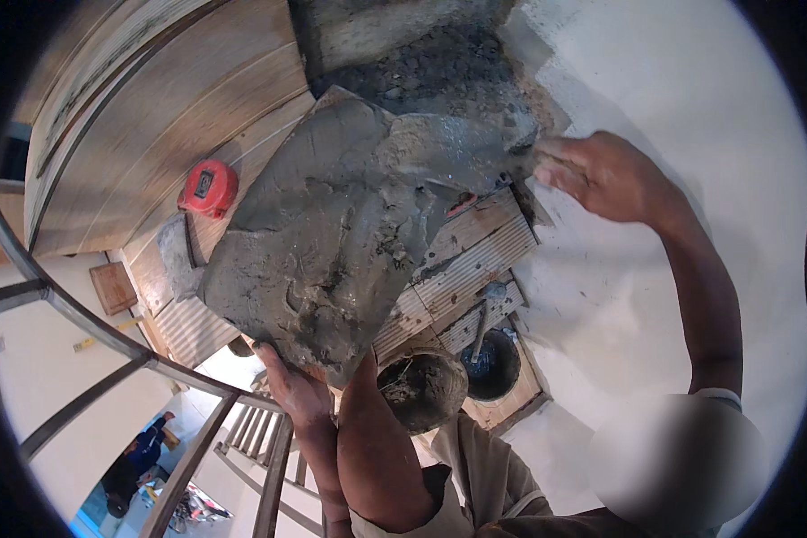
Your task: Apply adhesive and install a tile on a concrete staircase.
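A large slab [296, 251] coated in wet grey mortar lies at a slant across the centre, above my bare knee [377, 448]. My left hand [291, 381] grips its near lower-left corner, fingers partly hidden. My right hand [587, 175] is closed round the handle of a mortar-caked trowel at the upper right, whose blade [457, 143] rests on the slab's top end. A red tape measure [208, 186] lies on the wood-look step left of the slab, next to a grey flat piece [175, 251]. Below right stand a bucket of mortar [421, 394] and a dark bucket [493, 363] with a tool in it.
Curved tiled steps [152, 117] rise at the left, beside a metal railing [188, 377]. A rough mortared patch [421, 63] is at the top, a white wall [672, 90] at the right. A person [134, 462] in dark clothing is far below, beyond the railing.
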Action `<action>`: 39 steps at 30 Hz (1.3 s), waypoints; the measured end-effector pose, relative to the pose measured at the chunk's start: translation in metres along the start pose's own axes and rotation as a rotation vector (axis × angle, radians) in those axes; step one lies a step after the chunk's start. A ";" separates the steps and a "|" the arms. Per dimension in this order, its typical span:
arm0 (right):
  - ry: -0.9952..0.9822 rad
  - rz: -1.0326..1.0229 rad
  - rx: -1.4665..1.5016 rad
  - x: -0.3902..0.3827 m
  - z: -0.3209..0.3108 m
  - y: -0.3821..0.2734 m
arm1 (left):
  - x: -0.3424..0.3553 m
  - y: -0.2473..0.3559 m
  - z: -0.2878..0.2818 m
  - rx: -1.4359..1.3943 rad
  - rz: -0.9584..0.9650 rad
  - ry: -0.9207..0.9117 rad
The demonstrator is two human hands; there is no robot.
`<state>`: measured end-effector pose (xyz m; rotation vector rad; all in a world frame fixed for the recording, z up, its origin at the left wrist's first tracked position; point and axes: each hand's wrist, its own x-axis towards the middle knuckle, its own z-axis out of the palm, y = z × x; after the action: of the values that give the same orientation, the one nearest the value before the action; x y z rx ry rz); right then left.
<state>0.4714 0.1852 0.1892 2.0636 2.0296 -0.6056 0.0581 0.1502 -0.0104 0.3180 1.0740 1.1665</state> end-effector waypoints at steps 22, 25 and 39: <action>0.238 0.310 1.336 -0.044 0.199 -0.005 | 0.002 0.002 -0.004 -0.011 -0.002 -0.033; 0.292 0.315 1.266 -0.037 0.207 -0.021 | 0.002 0.002 -0.004 -0.010 0.002 -0.024; -0.170 0.437 0.707 -0.214 0.288 -0.043 | 0.004 0.003 -0.012 0.066 -0.027 0.047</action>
<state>0.3873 -0.1252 0.0238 2.5819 1.2957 -1.4919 0.0464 0.1510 -0.0164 0.3276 1.1558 1.1206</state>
